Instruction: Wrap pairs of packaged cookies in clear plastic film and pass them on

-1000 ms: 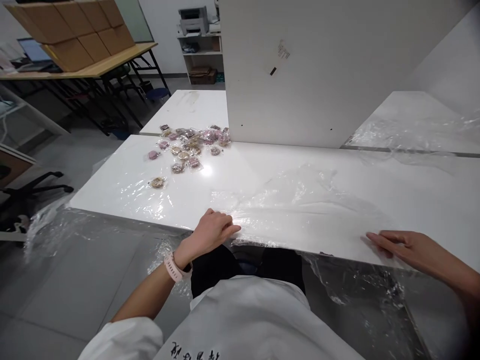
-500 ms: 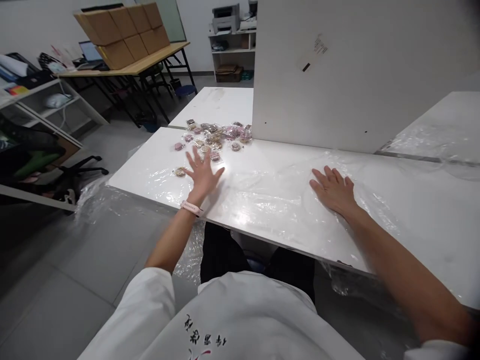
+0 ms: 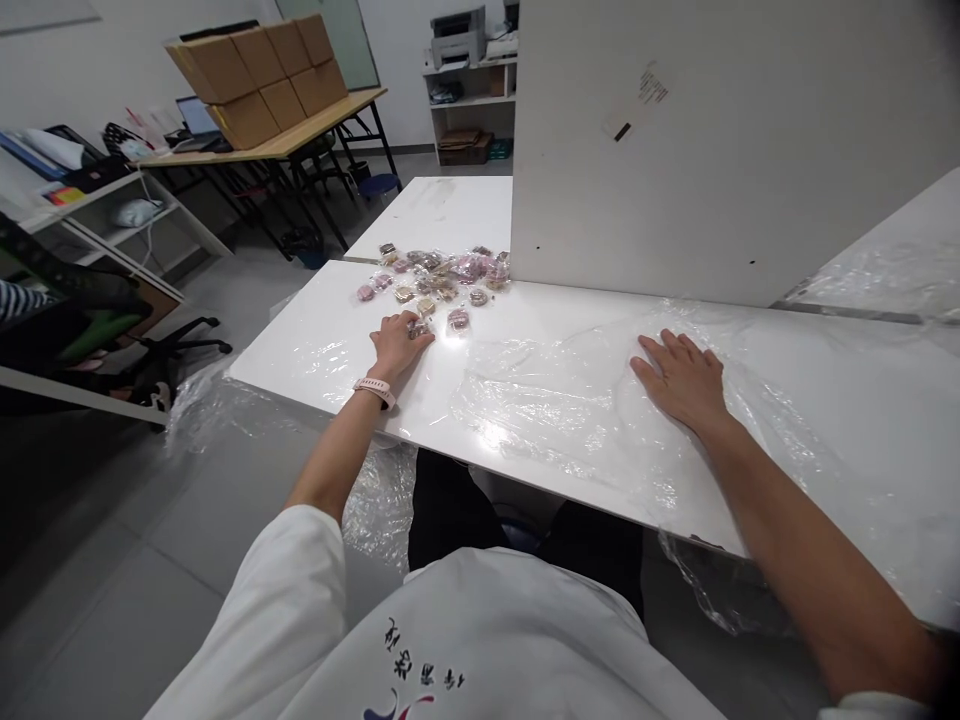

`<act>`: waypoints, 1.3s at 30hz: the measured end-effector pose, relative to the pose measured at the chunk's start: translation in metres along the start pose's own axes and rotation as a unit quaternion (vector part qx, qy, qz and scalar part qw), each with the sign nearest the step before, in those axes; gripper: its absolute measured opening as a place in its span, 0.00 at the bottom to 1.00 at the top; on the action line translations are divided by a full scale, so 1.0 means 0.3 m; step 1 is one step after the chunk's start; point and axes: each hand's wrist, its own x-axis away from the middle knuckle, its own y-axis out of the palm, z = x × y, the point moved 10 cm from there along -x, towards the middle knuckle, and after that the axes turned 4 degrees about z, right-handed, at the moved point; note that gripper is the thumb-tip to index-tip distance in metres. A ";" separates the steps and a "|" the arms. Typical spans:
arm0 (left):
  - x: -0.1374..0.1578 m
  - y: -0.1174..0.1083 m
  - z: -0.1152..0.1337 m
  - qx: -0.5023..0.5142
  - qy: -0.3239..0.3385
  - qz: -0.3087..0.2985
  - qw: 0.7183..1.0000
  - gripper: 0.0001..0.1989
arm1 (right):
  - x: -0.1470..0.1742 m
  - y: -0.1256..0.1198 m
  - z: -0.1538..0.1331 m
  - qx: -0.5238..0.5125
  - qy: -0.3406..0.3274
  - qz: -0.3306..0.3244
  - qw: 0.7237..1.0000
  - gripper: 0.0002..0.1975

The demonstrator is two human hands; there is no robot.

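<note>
My left hand is low over the white table, its fingers curled and its thumb drawn in around a small brownish snack in a clear wrapper. The palm side is hidden. Just right of it lies a pink wrapped snack. Beyond the fingers, a loose pile of small wrapped snacks, pink, tan and brown, spreads toward the upright panel. My right hand rests flat with fingers stretched on clear plastic film, which covers the table and holds nothing.
A tall white panel rises behind the table. Film hangs over the front edge. At the back left, cardboard boxes stand on a wooden table. A printer sits on a shelf. Part of another person shows at far left.
My left hand went from spread fingers to a curled grasp, and the tan wrapped snack beside its wrist no longer shows there. My right hand stays flat on the film; the view shifted slightly.
</note>
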 end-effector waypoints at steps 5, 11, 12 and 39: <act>0.024 -0.082 -0.042 0.061 -0.089 0.035 0.994 0.16 | -0.004 -0.002 -0.005 -0.006 -0.009 0.002 1.000 0.32; 0.165 -0.108 0.381 0.201 0.030 -0.037 0.978 0.18 | 0.002 -0.009 -0.012 -0.024 -0.011 -0.006 1.000 0.33; 0.225 -0.064 0.500 0.215 0.070 -0.086 0.970 0.18 | 0.003 -0.008 -0.012 -0.026 -0.010 -0.005 1.000 0.33; 0.975 0.483 0.938 -0.002 0.525 -0.299 0.797 0.58 | 1.113 -0.030 0.299 -0.479 0.458 0.089 0.743 0.34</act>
